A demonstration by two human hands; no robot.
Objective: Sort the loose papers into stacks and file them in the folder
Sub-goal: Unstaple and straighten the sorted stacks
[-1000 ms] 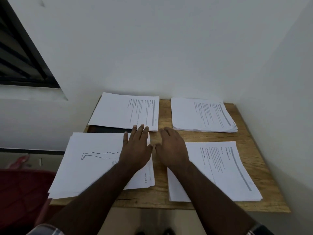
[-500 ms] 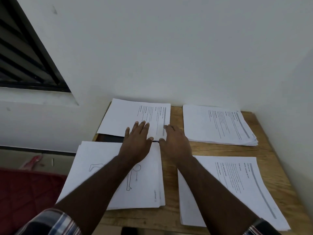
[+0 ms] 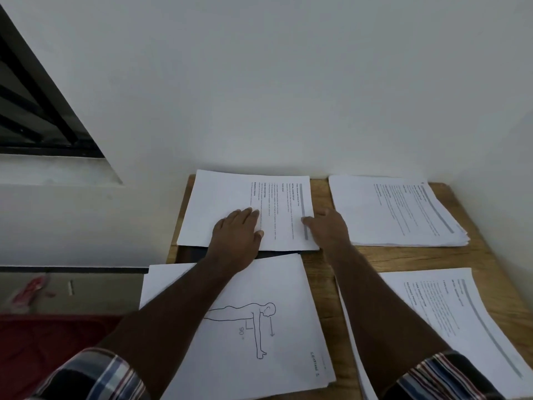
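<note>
Head view of a wooden bench (image 3: 326, 264) set in a corner of white wall (image 3: 288, 82), carrying four paper stacks in a two-by-two layout. At 11 o'clock, the far-left stack (image 3: 227, 197) of printed text sheets rests on a dark folder (image 3: 187, 252), of which only a strip shows along the stack's near edge. The left hand (image 3: 236, 235) lies flat on this stack, fingers straight and together, palm down; its grip is open and holds nothing. The right hand (image 3: 327, 226) touches the stack's right edge, thumb tip on the grey margin bar; whether its fingers curl under the sheets cannot be told. At 1 o'clock lies the far-right stack (image 3: 395, 212), slightly fanned, apart from both hands. At 7 o'clock, the near-left stack (image 3: 274, 356) shows a line drawing of a figure in a push-up pose, partly crossed by the left forearm. At 5 o'clock, the near-right stack (image 3: 461, 327) lies under the right forearm. Plaid sleeves (image 3: 95, 376) show at the lower margin. A dark window frame (image 3: 43, 111) occupies 10 o'clock.
</note>
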